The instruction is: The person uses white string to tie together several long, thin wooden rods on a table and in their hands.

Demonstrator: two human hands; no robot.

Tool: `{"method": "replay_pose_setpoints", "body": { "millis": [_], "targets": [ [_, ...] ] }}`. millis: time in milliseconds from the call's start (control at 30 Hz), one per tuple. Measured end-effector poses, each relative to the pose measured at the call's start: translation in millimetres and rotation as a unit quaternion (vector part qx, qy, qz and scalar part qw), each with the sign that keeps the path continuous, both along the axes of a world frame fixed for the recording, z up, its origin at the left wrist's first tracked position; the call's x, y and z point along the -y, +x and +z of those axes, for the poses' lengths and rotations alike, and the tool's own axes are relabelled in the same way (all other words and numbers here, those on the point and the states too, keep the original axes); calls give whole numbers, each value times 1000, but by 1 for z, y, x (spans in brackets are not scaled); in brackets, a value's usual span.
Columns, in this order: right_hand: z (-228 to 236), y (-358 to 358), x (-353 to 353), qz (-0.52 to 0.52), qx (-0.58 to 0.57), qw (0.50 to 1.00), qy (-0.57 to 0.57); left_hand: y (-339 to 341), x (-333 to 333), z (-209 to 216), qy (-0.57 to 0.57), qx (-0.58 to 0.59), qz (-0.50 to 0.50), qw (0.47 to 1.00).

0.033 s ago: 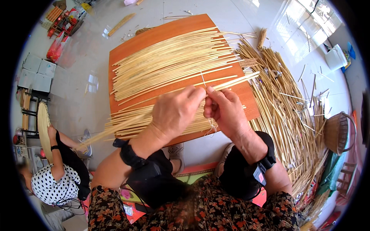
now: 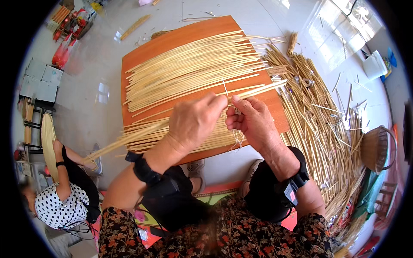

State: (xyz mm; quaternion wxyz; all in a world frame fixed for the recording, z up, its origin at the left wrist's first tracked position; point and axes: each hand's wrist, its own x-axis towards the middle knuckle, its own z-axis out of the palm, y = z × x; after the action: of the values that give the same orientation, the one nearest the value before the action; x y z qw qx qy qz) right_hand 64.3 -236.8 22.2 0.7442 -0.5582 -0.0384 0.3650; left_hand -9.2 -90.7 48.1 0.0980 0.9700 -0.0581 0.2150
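My left hand is closed around a slim bundle of pale stalks, which runs slantwise from lower left to upper right above the table. Close beside it, my right hand has thumb and curled fingers pinched together at the bundle. A taut white thread stands up from between the hands, and loose loops of white thread hang below the right fingers. Underneath, an orange-brown board table carries rows of loose pale stalks. My fingers hide the spot where thread and bundle meet.
A big heap of stalks covers the floor at right, near a wicker basket and a white bucket. At left, another person in a dotted top holds a long pale bundle. Grey boxes stand beyond.
Both hands have shifted slightly; the bundle's left end sits a little higher. The right fingers have loosened a bit, and the upright thread leans slightly more to the left.
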Motion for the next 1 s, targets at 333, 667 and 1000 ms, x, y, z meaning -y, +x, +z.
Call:
{"method": "replay_pose_setpoints", "body": {
  "millis": [333, 667, 1000],
  "targets": [
    [35, 47, -16, 45, 585, 778, -224, 13, -54, -1, 93, 60, -53, 992],
    [12, 86, -64, 272, 445, 811, -265, 30, -64, -35, -32, 27, -75, 996],
    [45, 188, -109, 117, 199, 968, -96, 44, -65, -58, -89, -27, -113, 989]
  ]
}}
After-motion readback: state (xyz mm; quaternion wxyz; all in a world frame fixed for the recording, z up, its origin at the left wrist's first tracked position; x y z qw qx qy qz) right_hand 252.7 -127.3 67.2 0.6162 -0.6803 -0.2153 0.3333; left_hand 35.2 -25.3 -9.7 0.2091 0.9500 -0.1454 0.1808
